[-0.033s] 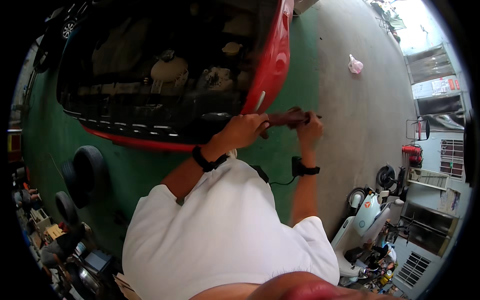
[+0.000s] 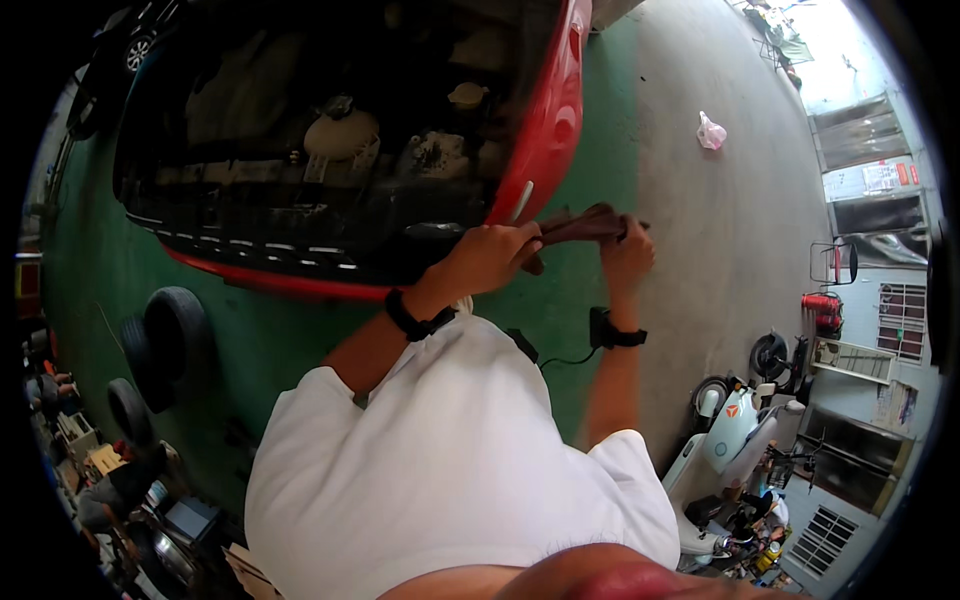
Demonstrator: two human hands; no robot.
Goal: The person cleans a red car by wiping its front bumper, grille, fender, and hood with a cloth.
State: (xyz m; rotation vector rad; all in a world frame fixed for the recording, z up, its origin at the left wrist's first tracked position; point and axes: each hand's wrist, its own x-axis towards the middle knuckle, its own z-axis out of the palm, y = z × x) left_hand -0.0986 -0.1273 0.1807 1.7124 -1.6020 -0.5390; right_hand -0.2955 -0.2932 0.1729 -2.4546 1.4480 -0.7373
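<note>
A dark reddish-brown cloth point(image 2: 585, 226) stretches between my two hands beside the front corner of a red car point(image 2: 548, 130). My left hand point(image 2: 487, 257) is closed on the cloth's left end, close to the car's front edge. The other end is in my right hand point(image 2: 628, 255), its fingers pinched together over the green floor's border. The middle of the cloth is bunched and a loose piece hangs below my left fingers. In front of me the car's engine bay is uncovered, showing a pale round tank point(image 2: 342, 137) and a yellowish cap point(image 2: 467, 96).
Loose tyres point(image 2: 180, 335) stand on the green floor at left. A pale scooter point(image 2: 735, 430) is parked at lower right. A pink plastic bag point(image 2: 711, 131) lies on the grey floor point(image 2: 690, 220). A cable point(image 2: 568, 361) runs from the band on my right wrist.
My right hand has shifted slightly to the right, and the middle of the cloth has risen a little. My left hand stays nearly in place.
</note>
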